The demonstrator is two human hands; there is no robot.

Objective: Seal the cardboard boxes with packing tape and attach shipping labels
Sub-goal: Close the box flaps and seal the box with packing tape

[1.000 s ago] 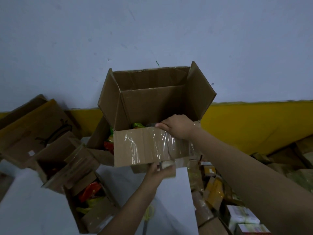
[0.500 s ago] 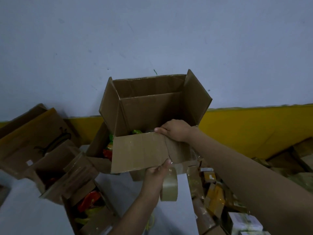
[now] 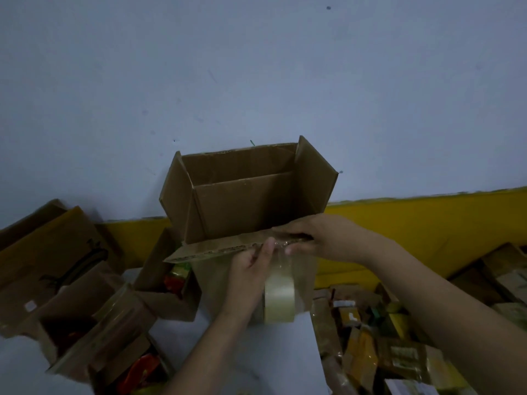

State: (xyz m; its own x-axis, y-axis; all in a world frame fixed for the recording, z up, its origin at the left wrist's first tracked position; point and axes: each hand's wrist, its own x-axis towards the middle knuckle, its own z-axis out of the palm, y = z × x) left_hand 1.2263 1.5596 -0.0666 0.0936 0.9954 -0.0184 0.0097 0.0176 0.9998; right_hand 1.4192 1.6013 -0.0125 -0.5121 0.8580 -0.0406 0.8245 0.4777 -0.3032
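The open cardboard box (image 3: 245,192) stood against the wall, its near flap (image 3: 228,248) folded toward me. My right hand (image 3: 322,238) pinched the flap's edge; my left hand (image 3: 248,269) gripped the tape roll (image 3: 279,297) just beneath. Doing it well meant keeping the tape taut and pressing it flat.

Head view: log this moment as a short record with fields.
box: open cardboard box, three flaps up
near flap: folded toward the person, edge-on
right hand: grips the near flap's edge
left hand: holds the tape roll below that flap
tape: clear strip runs from roll up to the flap
surroundings: other opened boxes left, packets right
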